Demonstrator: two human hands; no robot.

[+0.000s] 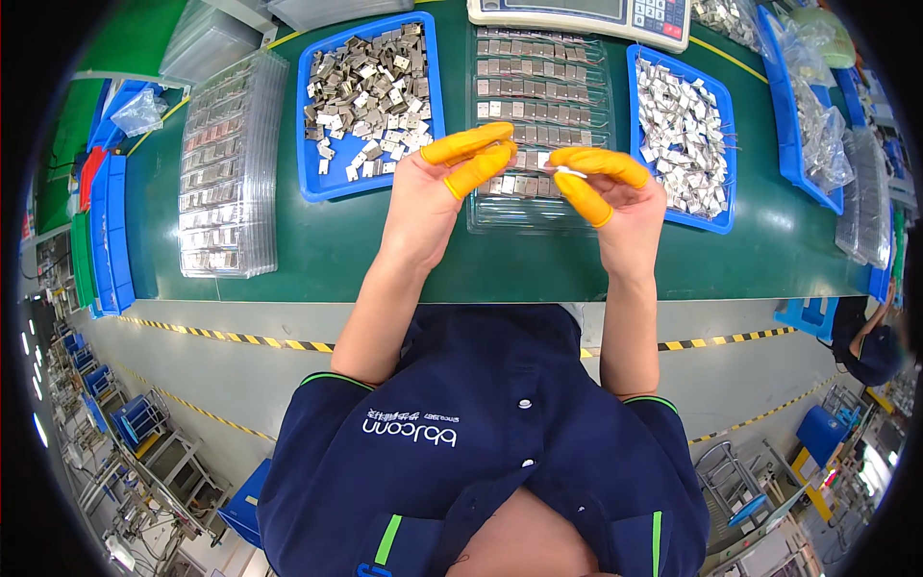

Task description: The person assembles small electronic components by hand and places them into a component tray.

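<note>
Orange finger cots cover the thumb and forefinger of both hands. My left hand (pixel 433 192) is pinched closed above the left side of a clear plastic tray (pixel 538 216); what sits between its fingertips is too small to make out. Opposite it, my right hand (pixel 620 188) grips a small white part (pixel 569 172) between thumb and forefinger. Beneath the fingers, the tray holds rows of small metal housings (pixel 534 89) with thin wires at their right ends. A blue bin of loose metal housings (pixel 370 87) lies left, and one of white wired parts (pixel 685 144) lies right.
Stacked clear trays (pixel 231 173) filled with metal pieces stand on the green table's left side. A scale with a keypad (pixel 586 17) sits at the back. Blue bins with plastic bags (pixel 822 135) line the right edge. A co-worker (pixel 870 341) is at far right.
</note>
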